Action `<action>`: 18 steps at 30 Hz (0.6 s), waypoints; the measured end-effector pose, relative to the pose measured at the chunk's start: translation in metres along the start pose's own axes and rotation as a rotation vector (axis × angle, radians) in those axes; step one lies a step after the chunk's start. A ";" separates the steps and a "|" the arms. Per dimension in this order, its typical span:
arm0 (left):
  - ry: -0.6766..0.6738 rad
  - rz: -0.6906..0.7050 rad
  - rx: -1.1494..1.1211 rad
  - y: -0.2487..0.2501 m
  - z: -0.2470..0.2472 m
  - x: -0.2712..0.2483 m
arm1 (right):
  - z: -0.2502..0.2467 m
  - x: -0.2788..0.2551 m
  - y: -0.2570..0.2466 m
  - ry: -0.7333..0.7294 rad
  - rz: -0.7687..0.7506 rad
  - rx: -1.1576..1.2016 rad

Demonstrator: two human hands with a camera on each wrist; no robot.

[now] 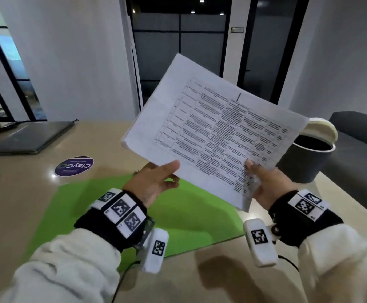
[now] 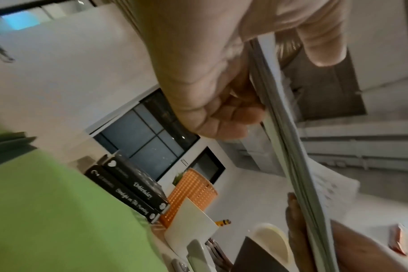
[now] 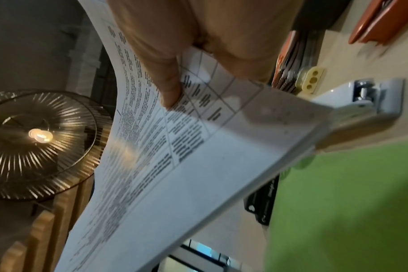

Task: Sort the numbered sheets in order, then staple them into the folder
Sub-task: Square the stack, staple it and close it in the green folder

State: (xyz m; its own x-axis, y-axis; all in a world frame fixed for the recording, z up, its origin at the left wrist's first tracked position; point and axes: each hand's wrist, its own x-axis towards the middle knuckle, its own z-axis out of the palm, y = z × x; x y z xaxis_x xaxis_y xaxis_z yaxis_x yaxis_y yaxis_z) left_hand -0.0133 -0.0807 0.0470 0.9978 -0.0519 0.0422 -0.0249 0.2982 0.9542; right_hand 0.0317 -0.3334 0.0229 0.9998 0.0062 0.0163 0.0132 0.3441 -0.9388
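I hold a stack of white printed sheets up in the air with both hands, tilted, table text facing me. My left hand pinches the near left edge, thumb on top and fingers beneath. My right hand grips the near right corner, thumb pressed on the print. In the left wrist view the stack's edge runs between thumb and curled fingers. In the right wrist view my thumb lies on the top sheet. The green folder lies flat on the table under my hands.
A closed grey laptop and a round purple sticker are on the beige table to the left. A dark bin with a white lid stands right, beside a grey sofa. Books and an orange basket stand farther off.
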 end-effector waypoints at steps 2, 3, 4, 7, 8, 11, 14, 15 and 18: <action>0.131 0.000 0.053 -0.002 0.007 0.001 | 0.005 -0.002 0.005 -0.075 0.035 0.062; 0.201 0.020 0.092 -0.002 0.008 0.002 | 0.005 -0.002 0.008 -0.093 0.028 0.055; 0.253 0.020 0.144 -0.001 0.005 0.003 | 0.005 -0.003 0.009 -0.097 0.023 0.052; 0.325 0.006 0.215 0.007 -0.005 0.002 | -0.002 -0.002 0.004 -0.043 -0.018 0.047; 0.319 0.009 0.211 0.011 -0.007 0.000 | -0.007 0.000 0.002 -0.037 -0.032 0.033; 0.287 0.039 0.262 0.020 -0.007 -0.007 | -0.018 0.000 -0.006 -0.098 -0.086 -0.045; 0.314 0.078 0.495 0.022 -0.012 -0.010 | -0.025 -0.003 -0.009 -0.140 -0.052 -0.164; 0.317 0.074 0.570 0.023 -0.013 -0.012 | -0.025 -0.005 -0.009 -0.158 -0.023 -0.219; 0.285 0.005 0.687 0.024 -0.009 -0.013 | -0.019 -0.010 -0.006 -0.209 0.015 -0.406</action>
State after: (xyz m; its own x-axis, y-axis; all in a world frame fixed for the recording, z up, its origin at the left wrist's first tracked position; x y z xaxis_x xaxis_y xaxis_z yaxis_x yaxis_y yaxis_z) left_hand -0.0266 -0.0641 0.0662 0.9726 0.2250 0.0581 0.0302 -0.3703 0.9284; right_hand 0.0216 -0.3534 0.0221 0.9766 0.2125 0.0315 0.0437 -0.0529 -0.9976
